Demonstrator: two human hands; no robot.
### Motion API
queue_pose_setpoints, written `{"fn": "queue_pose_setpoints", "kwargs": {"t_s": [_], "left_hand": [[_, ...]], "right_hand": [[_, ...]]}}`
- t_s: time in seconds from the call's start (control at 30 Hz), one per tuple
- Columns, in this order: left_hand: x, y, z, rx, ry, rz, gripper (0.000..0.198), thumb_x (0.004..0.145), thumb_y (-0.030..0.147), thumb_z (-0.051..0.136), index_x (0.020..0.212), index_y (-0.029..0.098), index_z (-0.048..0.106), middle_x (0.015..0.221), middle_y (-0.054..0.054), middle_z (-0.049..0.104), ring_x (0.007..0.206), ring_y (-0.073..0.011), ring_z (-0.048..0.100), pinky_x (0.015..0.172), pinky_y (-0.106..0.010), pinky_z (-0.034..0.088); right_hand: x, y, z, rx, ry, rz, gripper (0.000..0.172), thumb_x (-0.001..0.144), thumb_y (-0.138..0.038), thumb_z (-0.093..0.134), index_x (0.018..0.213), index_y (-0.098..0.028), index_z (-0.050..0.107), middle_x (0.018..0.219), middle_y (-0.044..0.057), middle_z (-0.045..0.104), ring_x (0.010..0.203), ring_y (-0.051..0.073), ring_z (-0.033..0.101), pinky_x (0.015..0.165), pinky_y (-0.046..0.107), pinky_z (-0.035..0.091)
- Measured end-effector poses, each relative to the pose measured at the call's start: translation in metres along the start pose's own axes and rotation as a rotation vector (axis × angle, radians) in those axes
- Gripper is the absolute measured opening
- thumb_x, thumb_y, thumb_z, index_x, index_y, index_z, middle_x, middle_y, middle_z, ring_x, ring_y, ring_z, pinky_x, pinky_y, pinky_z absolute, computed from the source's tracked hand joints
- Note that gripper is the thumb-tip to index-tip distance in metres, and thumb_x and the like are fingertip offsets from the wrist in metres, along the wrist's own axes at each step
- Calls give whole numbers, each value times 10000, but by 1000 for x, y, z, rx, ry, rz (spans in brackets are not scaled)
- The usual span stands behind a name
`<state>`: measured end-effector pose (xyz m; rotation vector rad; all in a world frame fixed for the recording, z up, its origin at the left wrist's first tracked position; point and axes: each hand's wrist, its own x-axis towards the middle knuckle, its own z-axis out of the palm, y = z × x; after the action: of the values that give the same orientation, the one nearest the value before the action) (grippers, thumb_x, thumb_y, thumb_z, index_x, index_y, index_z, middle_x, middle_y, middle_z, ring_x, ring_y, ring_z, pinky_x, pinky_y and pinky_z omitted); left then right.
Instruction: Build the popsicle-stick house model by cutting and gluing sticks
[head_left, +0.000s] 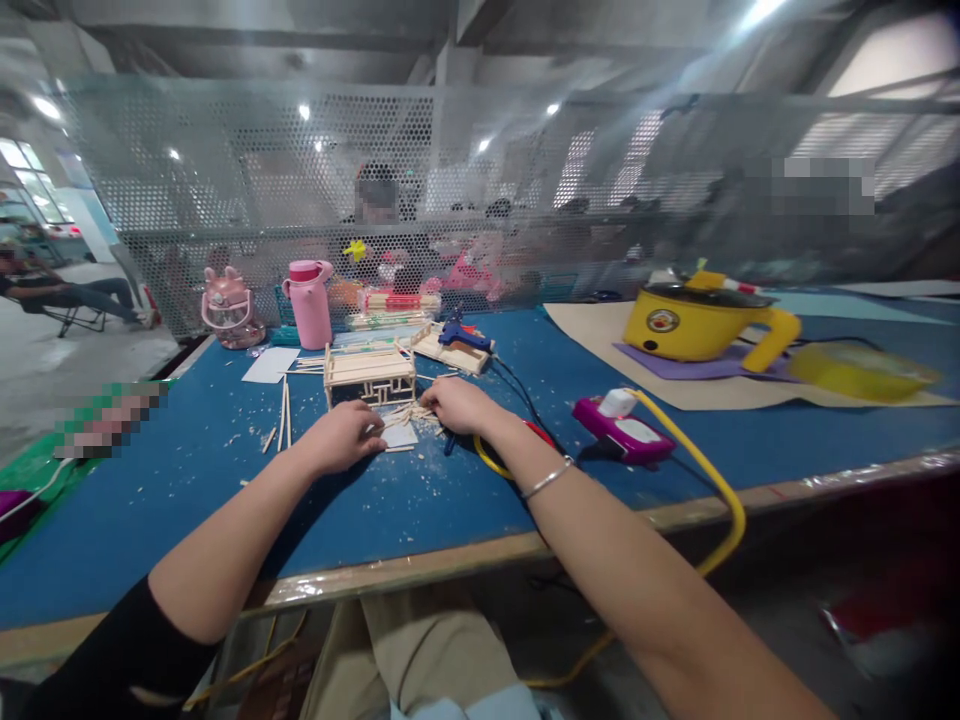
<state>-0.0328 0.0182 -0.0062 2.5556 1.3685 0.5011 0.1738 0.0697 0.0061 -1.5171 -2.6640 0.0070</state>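
Note:
A small model bed-like frame of thin wooden sticks (370, 368) stands on the blue table in front of me. Just before it lies a loose heap of short wooden sticks (409, 412), beside a small white paper (400, 435). My left hand (346, 438) rests at the left of the paper, its fingers curved with a gap between thumb and forefinger; nothing shows in it. At the right of the heap, my right hand (459, 405) has its fingertips pinched together close to the sticks; what they hold is too small to make out.
Behind the model are a blue glue gun (463, 335), a pink bottle (309, 308) and a clear pink-lidded jug (229, 310). To the right sit a purple power socket (622, 432) with a yellow cable and a yellow electric pot (686, 325). Long sticks (284, 412) lie left.

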Motion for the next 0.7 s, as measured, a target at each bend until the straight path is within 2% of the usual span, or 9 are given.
{"fn": "queue_pose_setpoints", "kwargs": {"t_s": [0.07,0.13,0.2,0.27,0.4,0.57,0.7], "left_hand": [[-1,-1,0,7,-22,3,273,721,388,544,865,183,653,905,-83,598,809,-189,553,724,-267,401],[-3,-2,-3,2,-44,-8,301,705,401,561,885,177,648,912,-82,601,802,-188,555,708,-261,402],[-4,-2,-7,-24,-56,-43,334,665,395,600,915,176,637,912,-76,611,800,-192,556,691,-259,401],[-6,-1,-10,-63,-69,-75,370,627,381,631,938,181,624,912,-66,624,799,-196,557,672,-259,399],[-8,-1,-14,-120,-111,-85,380,602,390,643,921,184,627,916,-60,636,806,-199,560,676,-265,398],[-9,0,-16,-162,-91,-58,342,675,432,569,891,177,638,891,-63,644,789,-183,562,675,-257,397],[-8,-2,-16,-173,-80,-40,339,706,416,531,912,168,636,883,-61,645,770,-179,563,656,-255,395]], "right_hand": [[0,6,-6,62,61,25,333,719,-105,457,959,-215,659,989,48,654,889,153,578,738,195,391],[1,16,-16,78,181,122,333,734,-121,443,981,-200,652,1001,51,651,890,157,579,746,204,396],[7,26,-26,48,236,235,287,745,-162,451,932,-188,666,969,60,661,872,171,586,729,218,406],[16,32,-34,-12,175,283,249,746,-199,468,877,-188,680,934,68,670,845,179,595,692,223,415],[43,26,-31,-168,-19,209,253,741,-222,492,911,-191,678,971,96,659,876,199,597,688,235,429],[74,12,-15,-224,-162,171,287,641,-127,588,910,-84,675,985,186,639,859,243,607,698,268,446],[83,16,-14,-247,-252,146,285,621,-96,603,896,-67,672,976,176,643,843,232,605,703,257,444]]}}
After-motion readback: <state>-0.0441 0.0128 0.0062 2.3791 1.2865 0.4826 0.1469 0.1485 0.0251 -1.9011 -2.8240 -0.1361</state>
